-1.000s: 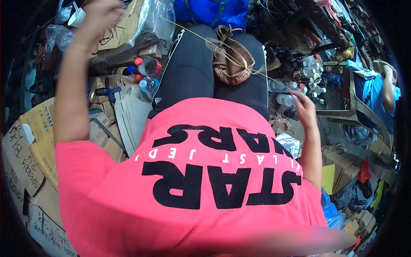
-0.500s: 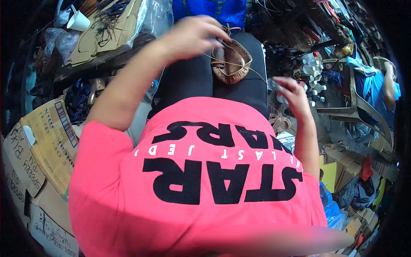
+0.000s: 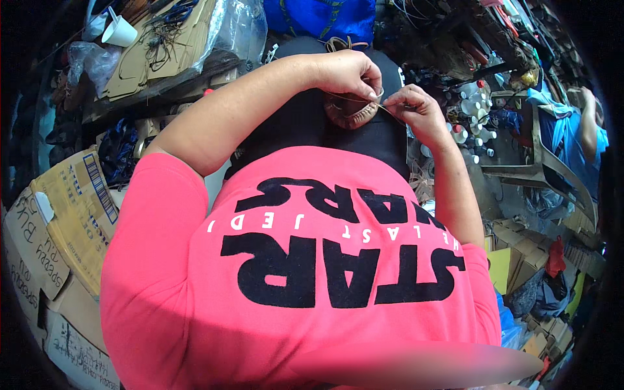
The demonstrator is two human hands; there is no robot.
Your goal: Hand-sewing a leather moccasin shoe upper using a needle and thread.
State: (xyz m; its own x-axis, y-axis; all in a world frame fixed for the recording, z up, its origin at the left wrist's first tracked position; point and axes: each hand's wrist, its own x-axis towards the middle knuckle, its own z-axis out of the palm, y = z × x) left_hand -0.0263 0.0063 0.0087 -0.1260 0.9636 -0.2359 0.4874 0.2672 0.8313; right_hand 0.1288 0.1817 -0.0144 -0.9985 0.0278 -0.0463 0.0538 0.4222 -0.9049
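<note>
A brown leather moccasin with a gathered toe lies on my dark-trousered lap. My left hand reaches over it and hides much of its opening; its fingertips are pinched together on a thin pale thread. Just to the right of the shoe, my right hand pinches the same thread, its fingertips close to the left ones. A short length of thread shows between the two hands at the shoe's right edge. Whether either hand also holds a needle is too small to tell.
Cardboard sheets and a white cup lie on a low bench at far left. A blue bag is beyond my knees. White bottles stand at right, near a plastic chair and a person in blue.
My left hand has come right and down over the shoe. My right hand has moved up and left toward it. Both hands, apart before, now meet at the thread.
</note>
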